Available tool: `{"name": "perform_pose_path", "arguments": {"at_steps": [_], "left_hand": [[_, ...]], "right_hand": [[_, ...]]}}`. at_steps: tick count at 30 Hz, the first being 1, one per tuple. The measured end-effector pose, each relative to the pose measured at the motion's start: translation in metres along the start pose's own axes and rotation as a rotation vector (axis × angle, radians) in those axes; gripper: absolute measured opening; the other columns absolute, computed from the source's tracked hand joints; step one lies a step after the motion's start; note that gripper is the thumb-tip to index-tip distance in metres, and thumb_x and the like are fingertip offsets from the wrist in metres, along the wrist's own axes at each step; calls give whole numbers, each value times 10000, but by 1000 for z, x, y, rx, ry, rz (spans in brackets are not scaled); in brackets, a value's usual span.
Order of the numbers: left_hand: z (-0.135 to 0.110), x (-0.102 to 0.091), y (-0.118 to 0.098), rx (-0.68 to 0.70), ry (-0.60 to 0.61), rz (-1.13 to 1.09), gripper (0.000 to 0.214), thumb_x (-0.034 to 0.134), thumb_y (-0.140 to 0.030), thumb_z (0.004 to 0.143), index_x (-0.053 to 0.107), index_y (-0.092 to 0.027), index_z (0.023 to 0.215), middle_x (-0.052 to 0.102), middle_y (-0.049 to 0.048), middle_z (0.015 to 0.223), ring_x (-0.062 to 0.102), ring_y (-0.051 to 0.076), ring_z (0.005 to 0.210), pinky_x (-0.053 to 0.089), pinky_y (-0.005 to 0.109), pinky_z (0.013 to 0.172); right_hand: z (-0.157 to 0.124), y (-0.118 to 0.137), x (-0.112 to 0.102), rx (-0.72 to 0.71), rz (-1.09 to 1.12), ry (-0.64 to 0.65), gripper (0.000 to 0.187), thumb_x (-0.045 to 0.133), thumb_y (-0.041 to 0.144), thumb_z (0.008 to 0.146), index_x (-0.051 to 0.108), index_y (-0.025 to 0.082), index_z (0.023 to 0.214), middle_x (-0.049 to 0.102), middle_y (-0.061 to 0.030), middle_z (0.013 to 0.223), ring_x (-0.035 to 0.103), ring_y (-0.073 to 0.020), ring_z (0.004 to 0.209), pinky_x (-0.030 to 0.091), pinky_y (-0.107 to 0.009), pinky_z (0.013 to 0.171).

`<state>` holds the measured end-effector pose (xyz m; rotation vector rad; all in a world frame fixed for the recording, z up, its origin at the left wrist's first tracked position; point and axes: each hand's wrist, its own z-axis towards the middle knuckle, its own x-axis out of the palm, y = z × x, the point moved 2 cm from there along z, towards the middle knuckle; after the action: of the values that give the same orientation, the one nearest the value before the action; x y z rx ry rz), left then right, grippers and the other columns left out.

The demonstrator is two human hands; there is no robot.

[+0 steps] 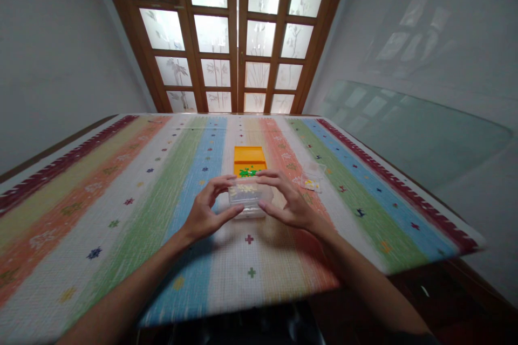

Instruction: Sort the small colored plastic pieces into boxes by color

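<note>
A small clear plastic box with pale yellow bits inside rests on the striped tablecloth in the middle of the table. My left hand grips its left side with curled fingers. My right hand grips its right side, fingers reaching over the top edge. Right behind the box lies an orange tray with green pieces at its near end.
A second small clear container with yellow bits lies to the right of the tray. Wooden doors with frosted glass panes stand beyond the table's far edge. The table's near edge drops off close to me.
</note>
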<state>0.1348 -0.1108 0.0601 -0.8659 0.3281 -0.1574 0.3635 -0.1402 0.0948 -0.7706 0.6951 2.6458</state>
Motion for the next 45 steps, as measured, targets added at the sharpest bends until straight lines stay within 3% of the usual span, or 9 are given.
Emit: {"name": "perform_pose_path", "arguments": {"at_steps": [9, 15, 25, 29, 33, 38, 43, 45], "left_hand": [[-1, -1, 14, 36, 91, 133, 387, 760, -262, 851, 547, -230, 1172, 569, 124, 1352, 569, 266, 1300, 483, 499, 1119], [-2, 2, 21, -27, 162, 165, 357, 739, -276, 866, 536, -225, 1156, 562, 130, 1359, 571, 272, 1297, 461, 536, 1127], [-1, 2, 18, -66, 179, 131, 344, 717, -283, 874, 525, -232, 1154, 554, 123, 1358, 566, 265, 1297, 456, 542, 1131], [-2, 2, 21, -80, 168, 127, 367, 720, -295, 870, 520, -237, 1172, 552, 120, 1356, 565, 275, 1300, 439, 562, 1145], [-4, 2, 23, -122, 175, 116, 514, 729, -298, 859, 465, -262, 1299, 555, 127, 1380, 581, 291, 1289, 419, 599, 1153], [-4, 2, 21, -160, 197, 99, 609, 737, -308, 853, 415, -281, 1369, 525, 130, 1429, 572, 303, 1307, 405, 606, 1163], [-3, 1, 21, -145, 202, 131, 697, 759, -344, 835, 382, -280, 1418, 503, 139, 1459, 529, 317, 1351, 376, 610, 1181], [-3, 0, 20, -138, 182, 152, 702, 755, -367, 838, 382, -273, 1425, 507, 143, 1457, 514, 323, 1363, 367, 614, 1183]], "right_hand": [[-5, -12, 2, 35, 26, 75, 469, 682, 217, 892, 527, 252, 1333, 600, -114, 1238, 604, -263, 1164, 532, -476, 985], [-7, -20, 4, 35, 19, 144, 424, 660, 216, 901, 532, 240, 1305, 598, -117, 1211, 600, -263, 1146, 544, -488, 964], [-9, -22, 4, 73, 20, 205, 431, 675, 286, 911, 549, 233, 1320, 591, -122, 1251, 587, -258, 1190, 524, -482, 1008], [-6, -25, -10, 116, -21, 168, 421, 694, 350, 913, 572, 249, 1304, 591, -120, 1296, 574, -265, 1234, 493, -492, 1049], [-7, -45, -45, 234, -115, -61, 360, 664, 357, 916, 592, 268, 1258, 615, -108, 1273, 591, -266, 1203, 522, -480, 990], [-32, -97, -98, 478, -366, -338, 405, 683, 399, 806, 623, 227, 1167, 632, -118, 1162, 623, -288, 1046, 558, -476, 859], [-72, -147, -119, 786, -467, -336, 572, 716, 458, 675, 627, 161, 1157, 669, -159, 1087, 634, -283, 854, 552, -457, 750], [-81, -157, -117, 915, -432, -309, 512, 724, 457, 663, 659, 160, 1074, 698, -133, 960, 635, -263, 782, 543, -425, 725]]}}
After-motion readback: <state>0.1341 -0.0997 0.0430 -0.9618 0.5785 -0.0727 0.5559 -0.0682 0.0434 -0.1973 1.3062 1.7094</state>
